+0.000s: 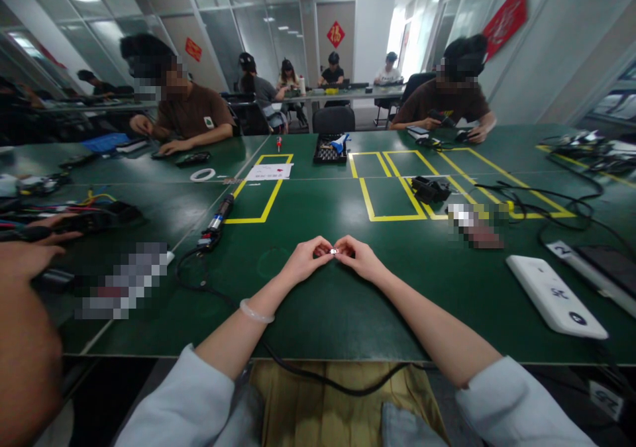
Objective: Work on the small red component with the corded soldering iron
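Handling small shiny piece (333,251) | left hand (307,259), right hand (362,259): fingertips clamped on it | wearer's side of black tray (330,161), well apart | not set down; steps done or left, can't tell

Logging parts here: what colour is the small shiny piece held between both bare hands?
The small shiny piece looks silvery white, seen in the head view.
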`<state>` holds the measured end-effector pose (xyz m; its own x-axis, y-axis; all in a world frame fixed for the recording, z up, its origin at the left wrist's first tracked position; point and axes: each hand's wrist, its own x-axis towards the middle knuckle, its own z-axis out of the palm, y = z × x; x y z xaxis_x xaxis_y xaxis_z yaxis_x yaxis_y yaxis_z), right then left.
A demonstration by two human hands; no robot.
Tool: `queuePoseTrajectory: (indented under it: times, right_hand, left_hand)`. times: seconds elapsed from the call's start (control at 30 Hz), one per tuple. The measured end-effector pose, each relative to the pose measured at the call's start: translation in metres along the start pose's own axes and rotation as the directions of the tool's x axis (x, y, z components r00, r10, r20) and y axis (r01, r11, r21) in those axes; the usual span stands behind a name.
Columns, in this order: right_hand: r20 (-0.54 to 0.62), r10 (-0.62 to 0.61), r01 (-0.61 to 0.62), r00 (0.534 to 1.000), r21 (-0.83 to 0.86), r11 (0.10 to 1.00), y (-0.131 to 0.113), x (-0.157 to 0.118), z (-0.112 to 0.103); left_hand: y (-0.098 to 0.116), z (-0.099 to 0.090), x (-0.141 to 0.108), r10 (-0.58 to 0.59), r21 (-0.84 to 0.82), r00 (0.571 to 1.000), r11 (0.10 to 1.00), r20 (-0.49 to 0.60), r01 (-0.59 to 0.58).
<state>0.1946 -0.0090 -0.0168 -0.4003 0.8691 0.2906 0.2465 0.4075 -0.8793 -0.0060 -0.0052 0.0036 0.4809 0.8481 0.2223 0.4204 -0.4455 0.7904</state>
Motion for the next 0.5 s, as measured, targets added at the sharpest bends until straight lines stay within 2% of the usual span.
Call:
queuePoseTrajectory:
  times: [0.17, 0.27, 0.37, 0.5]
  right_hand:
    - [-0.024, 0.019, -0.019, 1.000, -0.012, 1.000, 0.002, 0.001, 0.000]
    - [-0.043, 0.046, -0.046, 0.998, -0.002, 0.999, 0.005, 0.001, -0.001]
    - [-0.031, 0.064, -0.064, 0.997, 0.011, 0.998, 0.006, 0.001, -0.001]
    - [-0.015, 0.070, -0.070, 0.997, 0.021, 0.997, 0.006, 0.001, -0.001]
  left_hand:
    - [-0.001, -0.002, 0.001, -0.013, -0.001, 1.000, 1.000, 0.010, 0.013]
    - [-0.001, -0.014, 0.001, -0.012, 0.020, 0.999, 1.000, -0.047, 0.012]
    - [-0.005, -0.042, -0.003, -0.020, 0.095, 0.989, 0.995, -0.150, 0.035]
    - [-0.027, -0.099, -0.020, -0.080, 0.308, 0.951, 0.935, -0.298, 0.175]
